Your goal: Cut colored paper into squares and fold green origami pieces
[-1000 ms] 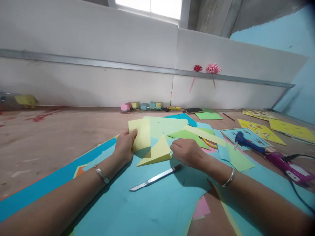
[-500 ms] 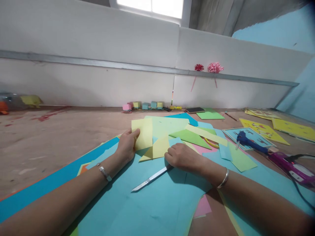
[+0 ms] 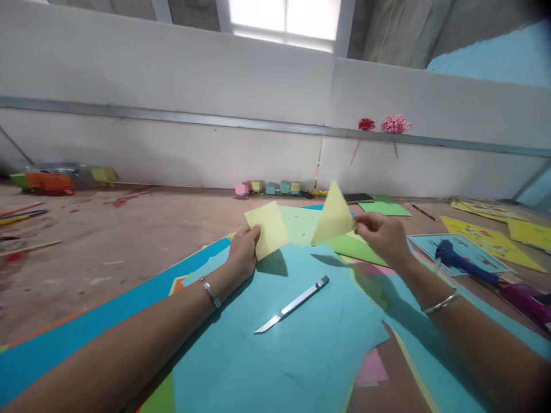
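Between thumb and fingers, my left hand [image 3: 244, 251] grips a yellow paper square [image 3: 267, 230], tilted above the sheets. My right hand [image 3: 382, 234] pinches a yellow paper triangle [image 3: 333, 218] by its right corner, point up and raised off the table. Below and between my hands, a metal craft knife [image 3: 297, 304] lies on a light blue paper sheet [image 3: 275, 355], its blade pointing to the lower left. Pale green paper [image 3: 299, 221] and a brighter green piece [image 3: 359, 248] lie behind the triangle.
At the right lies a glue gun [image 3: 473, 267] with a blue nozzle end, near patterned cards [image 3: 491, 238]. Small coloured paper blocks [image 3: 271, 188] stand in a row along the wall. Pens [image 3: 23, 215] and an orange object [image 3: 50, 182] are at the far left.
My right hand has lifted the yellow triangle off the sheets and moved right with it. The left hand has tilted the square. The knife now lies fully uncovered.
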Demonstrator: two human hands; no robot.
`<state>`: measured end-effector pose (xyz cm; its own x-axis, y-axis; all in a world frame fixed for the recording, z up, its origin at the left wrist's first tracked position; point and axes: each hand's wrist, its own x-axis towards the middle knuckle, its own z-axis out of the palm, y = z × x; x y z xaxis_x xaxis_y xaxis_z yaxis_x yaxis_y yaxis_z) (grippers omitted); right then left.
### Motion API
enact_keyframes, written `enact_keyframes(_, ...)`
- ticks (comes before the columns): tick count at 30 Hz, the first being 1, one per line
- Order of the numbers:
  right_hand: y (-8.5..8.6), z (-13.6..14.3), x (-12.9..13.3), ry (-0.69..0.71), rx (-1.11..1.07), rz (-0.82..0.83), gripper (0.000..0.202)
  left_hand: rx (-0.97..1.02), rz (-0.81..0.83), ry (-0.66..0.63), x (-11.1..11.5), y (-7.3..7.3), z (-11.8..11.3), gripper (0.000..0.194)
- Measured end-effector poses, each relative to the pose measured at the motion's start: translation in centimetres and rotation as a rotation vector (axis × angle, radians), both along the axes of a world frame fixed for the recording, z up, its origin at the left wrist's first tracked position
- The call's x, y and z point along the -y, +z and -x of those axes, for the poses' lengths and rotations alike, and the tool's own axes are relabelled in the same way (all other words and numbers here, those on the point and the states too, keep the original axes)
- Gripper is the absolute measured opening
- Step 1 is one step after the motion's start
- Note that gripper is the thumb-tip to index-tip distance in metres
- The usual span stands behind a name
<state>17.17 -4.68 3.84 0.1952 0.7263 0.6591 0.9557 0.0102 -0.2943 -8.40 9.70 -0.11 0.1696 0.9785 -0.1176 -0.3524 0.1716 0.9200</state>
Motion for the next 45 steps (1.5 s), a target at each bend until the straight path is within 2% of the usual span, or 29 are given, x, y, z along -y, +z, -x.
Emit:
enact_keyframes(2,0.3,-2.4,-0.1,-0.086,-0.107,0.041,0.029,-0.001,-0.013,-0.034,0.0,-0.2,0.0,0.012)
enact_keyframes(5,0.2,-5.1,-0.1,-0.189,-0.187,0.120,0.021,-0.009,-0.033,-0.072,0.0,-0.3,0.1,0.016)
enact_keyframes(7,0.1,-5.9,-0.1,-0.245,-0.202,0.148,0.019,-0.018,-0.042,-0.092,0.1,-0.2,0.1,0.018)
enact_keyframes(10,-0.1,-5.4,-0.1,-0.261,-0.210,0.163,0.023,-0.035,-0.050,-0.133,0.4,0.0,0.1,0.021)
enact_keyframes(16,-0.1,-2.5,0.0,-0.115,-0.155,0.198,0.026,-0.054,-0.094,-0.197,0.4,-0.3,0.1,0.034)
enact_keyframes(21,-0.2,-1.7,-0.1,-0.064,-0.125,0.214,0.023,-0.076,-0.135,-0.205,-0.1,-1.0,0.2,0.044)
enact_keyframes(25,-0.5,-0.5,-0.1,0.017,-0.140,0.225,0.022,-0.117,-0.185,-0.212,-0.1,-1.0,0.4,0.050)
enact_keyframes(31,-0.7,3.2,0.6,0.185,-0.157,0.231,0.023,-0.171,-0.321,-0.215,1.6,0.1,0.4,0.040)
enact_keyframes(35,-0.9,5.4,1.3,0.304,-0.147,0.254,0.021,-0.172,-0.399,-0.248,2.5,0.2,0.1,0.030)
enact_keyframes(40,-1.6,6.2,1.4,0.426,-0.063,0.206,0.019,-0.158,-0.425,-0.296,2.5,0.0,0.1,0.031)
enact_keyframes(45,-2.1,6.6,1.5,0.455,-0.074,0.222,0.018,-0.152,-0.427,-0.290,2.4,0.3,0.2,0.034)
